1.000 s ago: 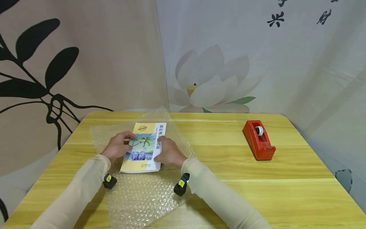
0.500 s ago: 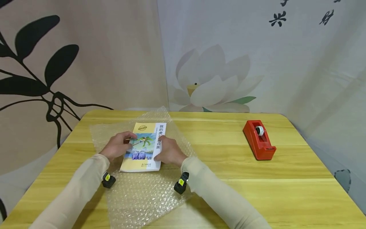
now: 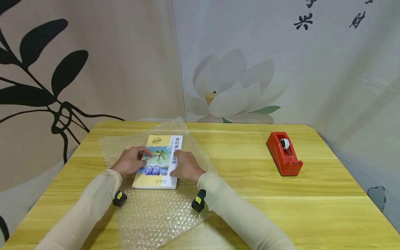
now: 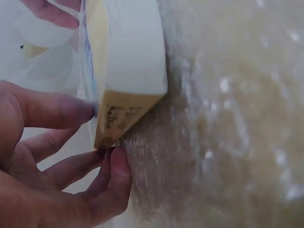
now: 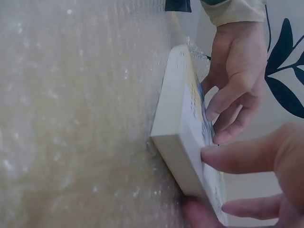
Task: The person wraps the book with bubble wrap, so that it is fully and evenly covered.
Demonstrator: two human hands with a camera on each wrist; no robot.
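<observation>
Prob squaring up a yellow-and-white paperback book (image 3: 156, 169) on clear bubble wrap (image 3: 156, 211), centre-left. Pinching its sides with half-curled left hand (image 3: 131, 160) and right hand (image 3: 186, 166). Likely needs steadying next.

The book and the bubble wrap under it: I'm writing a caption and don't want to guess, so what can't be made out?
Part of the title on the book: hidden behind the right hand, head view.
Spine lettering: too blurred to read, left wrist view.
Back cover: hidden in every view, face down on the bubble wrap.
The wrap's near end: cut off by the head view's bottom edge.
</observation>
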